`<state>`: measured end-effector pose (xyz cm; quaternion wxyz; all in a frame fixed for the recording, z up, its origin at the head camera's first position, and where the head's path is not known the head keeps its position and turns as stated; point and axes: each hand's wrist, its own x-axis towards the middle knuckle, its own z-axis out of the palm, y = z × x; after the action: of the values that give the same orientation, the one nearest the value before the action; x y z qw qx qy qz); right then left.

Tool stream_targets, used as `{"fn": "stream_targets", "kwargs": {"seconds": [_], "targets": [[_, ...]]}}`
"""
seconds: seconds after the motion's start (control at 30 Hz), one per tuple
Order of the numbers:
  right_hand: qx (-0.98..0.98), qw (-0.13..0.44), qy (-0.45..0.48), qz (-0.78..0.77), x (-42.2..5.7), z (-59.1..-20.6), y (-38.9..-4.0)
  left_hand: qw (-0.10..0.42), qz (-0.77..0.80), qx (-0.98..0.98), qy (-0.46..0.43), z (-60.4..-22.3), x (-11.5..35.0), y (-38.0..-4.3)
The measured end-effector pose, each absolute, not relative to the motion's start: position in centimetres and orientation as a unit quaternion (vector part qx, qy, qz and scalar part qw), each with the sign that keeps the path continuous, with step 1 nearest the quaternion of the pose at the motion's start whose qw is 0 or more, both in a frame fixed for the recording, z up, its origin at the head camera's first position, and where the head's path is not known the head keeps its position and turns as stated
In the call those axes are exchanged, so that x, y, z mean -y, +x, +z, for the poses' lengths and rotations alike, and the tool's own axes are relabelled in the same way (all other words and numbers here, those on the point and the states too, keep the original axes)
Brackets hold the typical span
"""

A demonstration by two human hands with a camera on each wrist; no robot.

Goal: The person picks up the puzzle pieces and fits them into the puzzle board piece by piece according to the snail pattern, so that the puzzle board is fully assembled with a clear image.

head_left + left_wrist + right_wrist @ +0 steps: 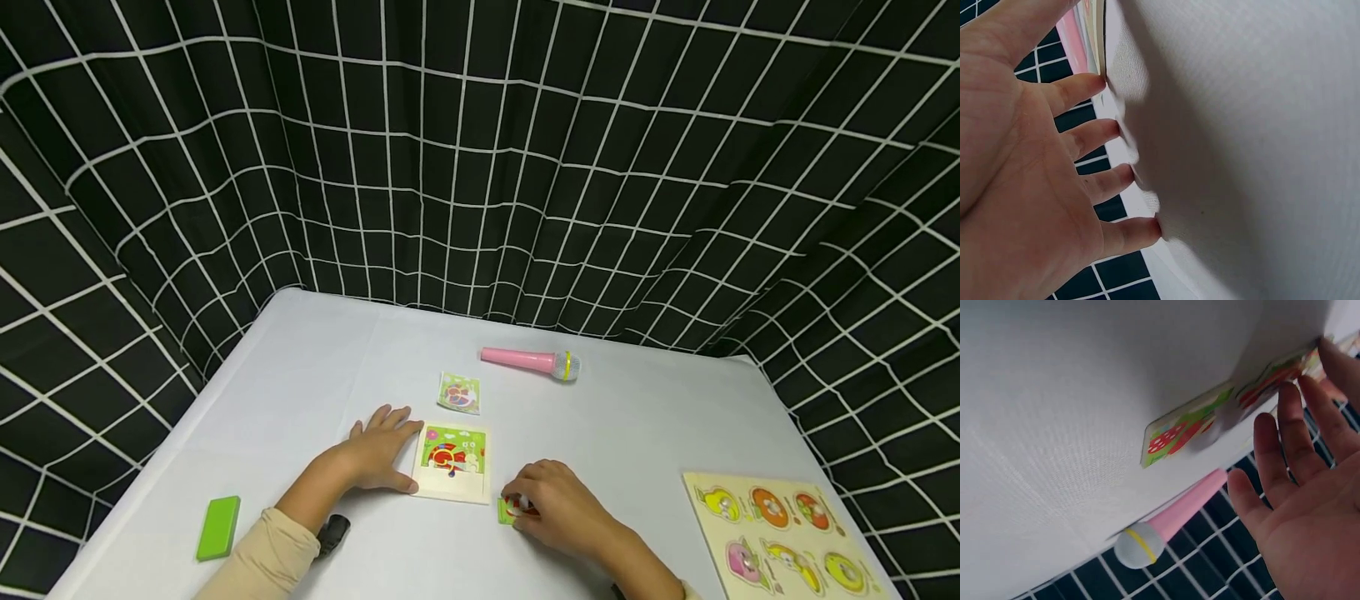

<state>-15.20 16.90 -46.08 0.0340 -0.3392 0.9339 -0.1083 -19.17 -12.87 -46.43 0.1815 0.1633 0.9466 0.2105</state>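
Jigsaw [455,446] in flat square tray [452,488]

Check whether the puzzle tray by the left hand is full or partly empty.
Partly empty: pieces cover the far part of the puzzle tray, but its near part shows bare and pale.

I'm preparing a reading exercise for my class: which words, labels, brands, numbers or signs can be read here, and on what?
Readable text: none.
Fruit board: tiny marks beside the fruits, too small to tell whether they are letters.
Picture card: printed picture, no readable text.
Puzzle tray and loose puzzle piece: no readable text.
Microphone, green block: none visible.
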Motion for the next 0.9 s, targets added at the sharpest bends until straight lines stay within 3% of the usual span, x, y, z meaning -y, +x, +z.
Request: {"fn": "stream_targets", "kwargs": {"seconds": [0.5,0.9], "targets": [[-0.93,-0.017,-0.358,-0.08,-16.3,-45.8,-15.0,0.179,0.208,-0.948,0.159,-46.2,13.0,-18.9],[-0.921,-0.045,-0.383,-0.053,-11.4,-45.7,-16.8,0.18,0.208,-0.948,0.162,-46.7,13.0,-19.2]]}}
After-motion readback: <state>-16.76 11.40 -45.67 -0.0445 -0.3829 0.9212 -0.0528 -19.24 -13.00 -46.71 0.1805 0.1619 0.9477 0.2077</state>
